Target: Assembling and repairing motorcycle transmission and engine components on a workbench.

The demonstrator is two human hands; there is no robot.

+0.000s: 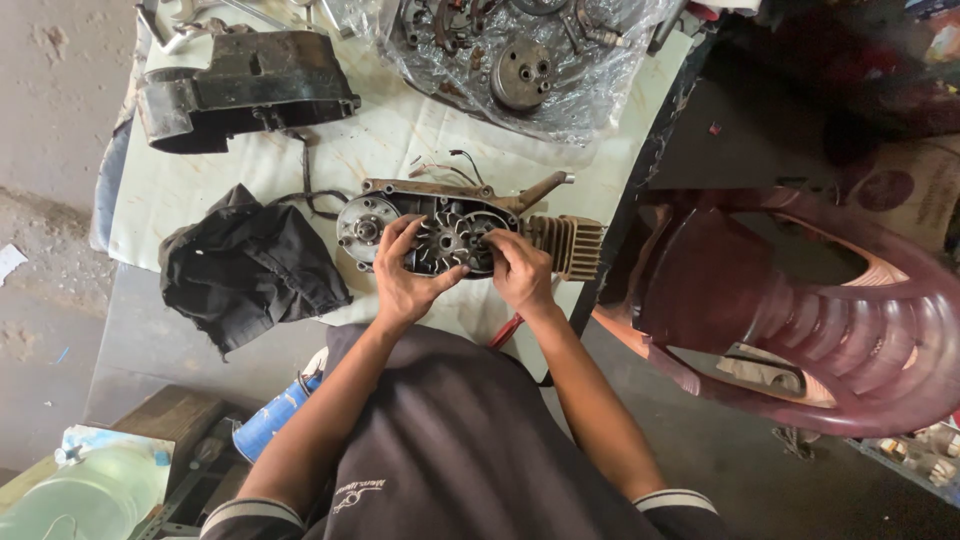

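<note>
1. Centrally, the engine (455, 228) lies on a pale sheet (400, 140) on the table, its finned cylinder (568, 246) pointing right.
2. Left hand (408, 272) grips the engine's round fan (445, 240), fingers spread over it.
3. Right hand (518, 268) curls on the fan's right edge.
4. Black cloth (250, 265) sits just left; black cover (245, 85) and bagged parts (520, 60) lie beyond.
5. Maroon chair (790, 300) stands right.

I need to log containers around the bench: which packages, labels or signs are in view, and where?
Clear plastic bag: top of table, crumpled, holding metal engine parts.
Brown cardboard box: right edge, round dark red printed mark.
Blue can: lower left beside the person, cylindrical, white label band.
No screens or signs.
</note>
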